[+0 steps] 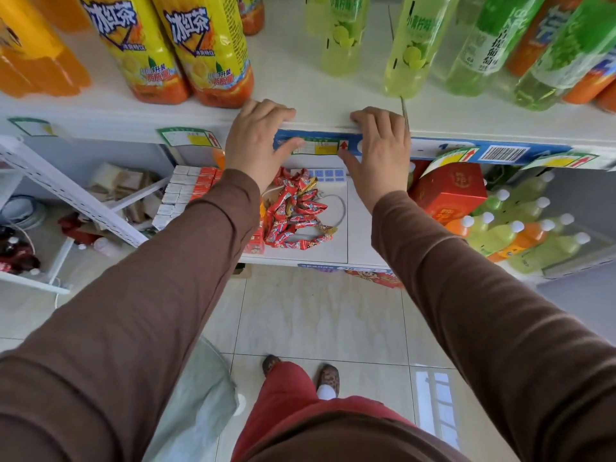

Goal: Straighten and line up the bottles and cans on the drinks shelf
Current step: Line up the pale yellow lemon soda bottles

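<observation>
Resting on the white shelf edge (320, 120), the left hand (255, 143) and right hand (378, 151) lay open, fingers loosely spread, holding nothing; between bottles, I'd guess. Next probably meant nudging the pale-green lime bottle (413, 51) into line.

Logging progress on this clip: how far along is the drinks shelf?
Done: the two yellow iced-tea bottles stand side by side near the shelf edge. In hand: no bottle; left hand and right hand rest on that edge around a price tag. Left: the pale green bottles sit unevenly, with a gap in front.
</observation>
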Action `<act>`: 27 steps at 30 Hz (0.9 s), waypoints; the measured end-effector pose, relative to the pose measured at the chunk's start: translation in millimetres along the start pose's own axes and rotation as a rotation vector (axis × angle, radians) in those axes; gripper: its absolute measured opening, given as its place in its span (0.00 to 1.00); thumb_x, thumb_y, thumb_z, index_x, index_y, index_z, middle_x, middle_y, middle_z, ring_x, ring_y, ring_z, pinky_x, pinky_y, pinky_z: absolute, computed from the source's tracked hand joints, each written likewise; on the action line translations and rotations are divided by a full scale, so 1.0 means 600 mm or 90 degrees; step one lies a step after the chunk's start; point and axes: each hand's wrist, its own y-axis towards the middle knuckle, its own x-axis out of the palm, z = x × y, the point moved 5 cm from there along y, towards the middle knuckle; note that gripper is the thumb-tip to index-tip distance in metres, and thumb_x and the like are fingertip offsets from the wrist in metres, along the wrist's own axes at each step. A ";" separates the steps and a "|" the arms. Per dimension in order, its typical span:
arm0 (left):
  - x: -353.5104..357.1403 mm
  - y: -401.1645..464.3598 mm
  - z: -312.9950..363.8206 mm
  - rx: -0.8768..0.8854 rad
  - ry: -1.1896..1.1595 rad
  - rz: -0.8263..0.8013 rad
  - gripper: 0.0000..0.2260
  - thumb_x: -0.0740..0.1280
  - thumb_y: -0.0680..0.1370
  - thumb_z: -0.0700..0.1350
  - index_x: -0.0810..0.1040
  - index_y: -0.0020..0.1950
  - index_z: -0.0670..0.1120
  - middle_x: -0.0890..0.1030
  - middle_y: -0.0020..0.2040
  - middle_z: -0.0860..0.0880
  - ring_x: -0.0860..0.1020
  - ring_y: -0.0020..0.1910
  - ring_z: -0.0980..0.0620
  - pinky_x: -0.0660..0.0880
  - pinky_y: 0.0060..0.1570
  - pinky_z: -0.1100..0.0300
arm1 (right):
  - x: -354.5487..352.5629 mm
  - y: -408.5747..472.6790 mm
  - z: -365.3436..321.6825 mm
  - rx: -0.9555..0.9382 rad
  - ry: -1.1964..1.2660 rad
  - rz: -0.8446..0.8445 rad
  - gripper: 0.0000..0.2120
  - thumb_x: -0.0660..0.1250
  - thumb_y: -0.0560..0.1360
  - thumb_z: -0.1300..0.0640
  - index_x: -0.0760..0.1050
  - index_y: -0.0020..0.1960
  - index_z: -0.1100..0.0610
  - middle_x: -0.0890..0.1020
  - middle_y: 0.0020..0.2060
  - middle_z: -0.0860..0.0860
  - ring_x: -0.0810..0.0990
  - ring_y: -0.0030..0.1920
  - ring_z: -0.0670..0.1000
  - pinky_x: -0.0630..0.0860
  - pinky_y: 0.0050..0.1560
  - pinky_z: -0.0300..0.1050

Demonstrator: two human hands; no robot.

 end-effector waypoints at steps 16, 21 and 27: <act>-0.056 0.114 0.047 -0.064 -0.078 -0.111 0.22 0.70 0.76 0.56 0.76 0.64 0.45 0.76 0.62 0.45 0.73 0.62 0.45 0.68 0.62 0.51 | -0.098 0.060 0.082 0.131 0.334 -0.062 0.22 0.75 0.73 0.55 0.74 0.64 0.59 0.79 0.58 0.55 0.78 0.56 0.53 0.75 0.58 0.49; -0.065 0.205 0.055 -0.079 -0.206 -0.070 0.28 0.72 0.75 0.52 0.68 0.71 0.44 0.74 0.66 0.45 0.73 0.64 0.49 0.71 0.65 0.50 | -0.118 0.110 0.117 0.237 0.347 0.032 0.29 0.78 0.71 0.55 0.67 0.65 0.62 0.75 0.59 0.56 0.77 0.55 0.56 0.77 0.56 0.52; -0.051 0.306 0.040 -0.102 -0.307 -0.060 0.39 0.75 0.73 0.54 0.58 0.77 0.48 0.71 0.68 0.44 0.74 0.62 0.50 0.72 0.65 0.52 | -0.085 0.164 0.129 0.265 0.374 -0.016 0.43 0.80 0.68 0.52 0.60 0.74 0.59 0.71 0.63 0.53 0.73 0.63 0.54 0.73 0.64 0.52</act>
